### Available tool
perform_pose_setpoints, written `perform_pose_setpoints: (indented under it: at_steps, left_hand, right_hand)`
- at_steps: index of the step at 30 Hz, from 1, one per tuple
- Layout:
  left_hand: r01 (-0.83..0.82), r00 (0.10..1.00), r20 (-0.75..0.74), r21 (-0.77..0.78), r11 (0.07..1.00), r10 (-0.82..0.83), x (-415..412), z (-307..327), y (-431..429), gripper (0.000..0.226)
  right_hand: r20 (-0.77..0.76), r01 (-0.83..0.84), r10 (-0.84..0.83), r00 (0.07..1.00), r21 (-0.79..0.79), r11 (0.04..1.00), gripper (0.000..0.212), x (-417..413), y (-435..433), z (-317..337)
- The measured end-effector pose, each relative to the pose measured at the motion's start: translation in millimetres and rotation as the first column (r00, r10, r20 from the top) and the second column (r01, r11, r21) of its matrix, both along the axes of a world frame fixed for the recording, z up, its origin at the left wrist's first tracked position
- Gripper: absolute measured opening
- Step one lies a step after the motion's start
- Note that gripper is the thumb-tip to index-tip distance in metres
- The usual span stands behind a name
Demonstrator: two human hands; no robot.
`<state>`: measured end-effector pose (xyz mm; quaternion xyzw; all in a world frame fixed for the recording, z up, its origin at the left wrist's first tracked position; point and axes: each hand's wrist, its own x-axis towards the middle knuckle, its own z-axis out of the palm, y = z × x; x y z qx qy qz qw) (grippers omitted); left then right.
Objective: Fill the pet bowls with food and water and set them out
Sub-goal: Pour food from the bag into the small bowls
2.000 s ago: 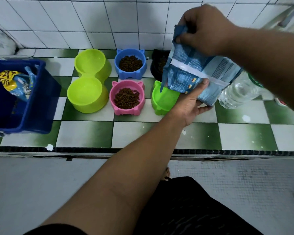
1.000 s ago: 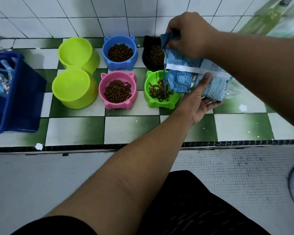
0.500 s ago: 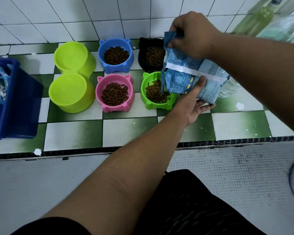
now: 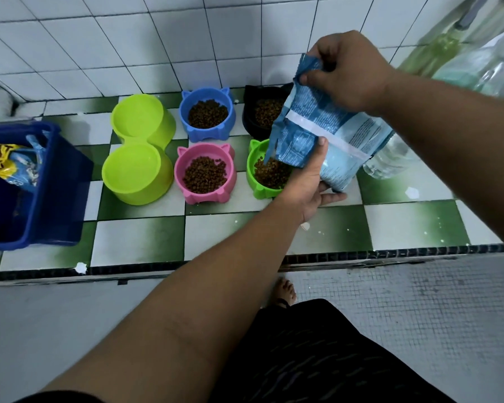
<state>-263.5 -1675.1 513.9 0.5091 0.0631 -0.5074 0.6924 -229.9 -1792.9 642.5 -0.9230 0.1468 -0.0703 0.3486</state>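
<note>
I hold a blue pet food bag point(image 4: 326, 132) tilted mouth-down over the green cat-ear bowl point(image 4: 255, 181), which has brown kibble in it. My right hand point(image 4: 346, 71) grips the bag's upper corner; my left hand point(image 4: 309, 184) supports it from below. The pink bowl point(image 4: 205, 173), blue bowl point(image 4: 207, 113) and black bowl point(image 4: 259, 112) each hold kibble. The lime double bowl point(image 4: 138, 148) shows no kibble. A clear water bottle point(image 4: 390, 159) lies behind the bag, mostly hidden.
A dark blue bin point(image 4: 26, 187) with food packets stands at the left on the green-and-white checkered ledge point(image 4: 137, 239). White wall tiles rise behind the bowls. The ledge's front edge drops to a grey floor, where my foot point(image 4: 284, 292) shows.
Kibble has poured from the bag into the green bowl, which was empty two seconds ago. My view has shifted slightly; both hands keep their hold on the bag.
</note>
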Motion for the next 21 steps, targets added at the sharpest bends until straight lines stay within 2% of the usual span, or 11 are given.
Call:
perform_pose_setpoints:
  at_steps: [6,10,14,18,21]
  left_hand:
    - [0.059,0.996,0.063,0.072,0.996,-0.063,14.2,15.9,28.8,0.084]
    - [0.11,0.985,0.109,0.187,0.976,-0.132,20.5,20.2,48.8,0.103]
    - [0.079,0.958,0.244,0.27,0.96,-0.148,25.8,28.1,60.4,0.078]
    - [-0.004,0.917,0.38,0.313,0.95,-0.121,28.4,48.8,68.1,0.052]
    - [-0.125,0.82,0.567,0.312,0.942,-0.079,44.5,53.7,79.1,0.027]
  right_hand:
    - [0.125,0.111,-0.148,0.981,0.268,0.957,0.015,-9.4,-6.3,-11.1]
    - [0.229,0.16,-0.253,0.94,0.359,0.92,0.006,-29.6,-6.8,-25.8]
    - [0.321,0.2,-0.397,0.86,0.504,0.84,0.014,-54.2,2.9,-47.5]
    - [0.402,0.177,-0.48,0.78,0.594,0.785,0.012,-60.8,16.6,-52.0]
    - [0.419,0.153,-0.498,0.76,0.629,0.762,0.01,-56.0,30.5,-45.9]
